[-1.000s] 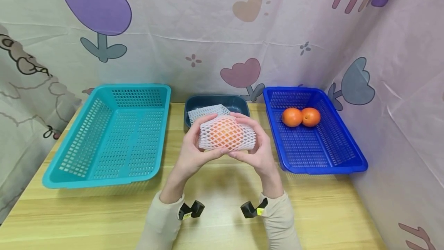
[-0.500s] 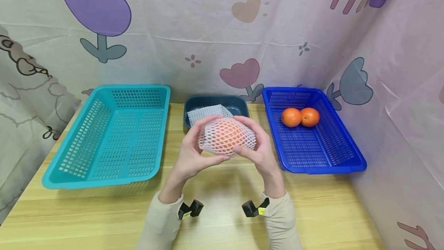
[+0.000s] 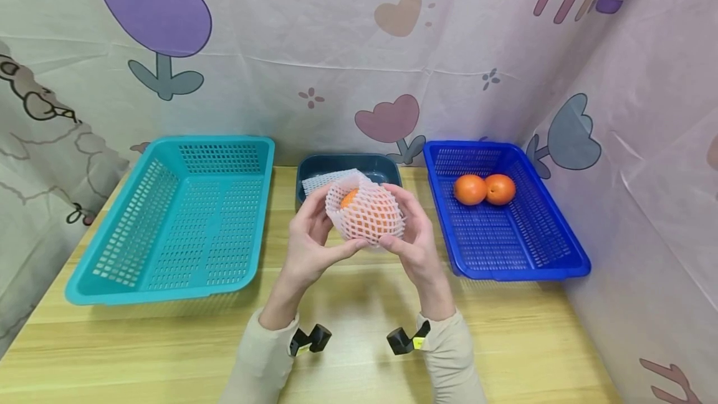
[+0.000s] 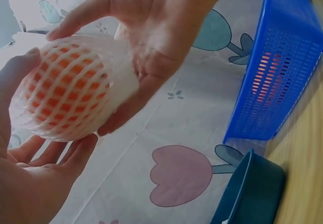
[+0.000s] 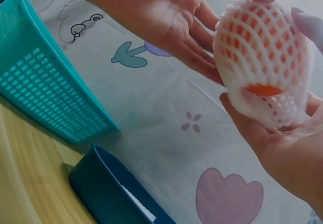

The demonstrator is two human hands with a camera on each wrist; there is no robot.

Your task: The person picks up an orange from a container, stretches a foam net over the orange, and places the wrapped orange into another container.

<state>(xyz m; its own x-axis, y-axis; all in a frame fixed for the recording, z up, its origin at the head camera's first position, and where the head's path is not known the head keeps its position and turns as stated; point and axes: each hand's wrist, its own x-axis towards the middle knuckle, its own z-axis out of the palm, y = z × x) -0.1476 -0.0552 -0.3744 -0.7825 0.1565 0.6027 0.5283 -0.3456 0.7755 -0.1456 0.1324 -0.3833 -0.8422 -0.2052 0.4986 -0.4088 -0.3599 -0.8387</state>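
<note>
Between my two hands, an orange [image 3: 349, 198] sits inside a white foam fruit net [image 3: 367, 226], held up over the table. My left hand [image 3: 305, 245] grips it from the left, its thumb on the near side. From the right, my right hand [image 3: 419, 242] holds it with curled fingers, the thumb pressing low on the mesh. In the head view a bare patch of peel shows at the net's upper left opening. The right wrist view shows a strip of uncovered peel [image 5: 265, 90] low on the wrapped fruit. My hands hide some fingertips.
A teal basket [image 3: 258, 229] stands at the left. Behind my hands is a small dark blue tub [image 3: 387, 164] with flattened foam nets [image 3: 325, 181] in it. The blue basket [image 3: 507, 274] on the right holds two oranges [image 3: 470, 190]. A printed cloth hangs behind.
The net-wrapped orange has been turned between my hands, and the net's opening with bare peel now shows at its upper left. Both hands have shifted their hold slightly. Baskets and tub stay put.
</note>
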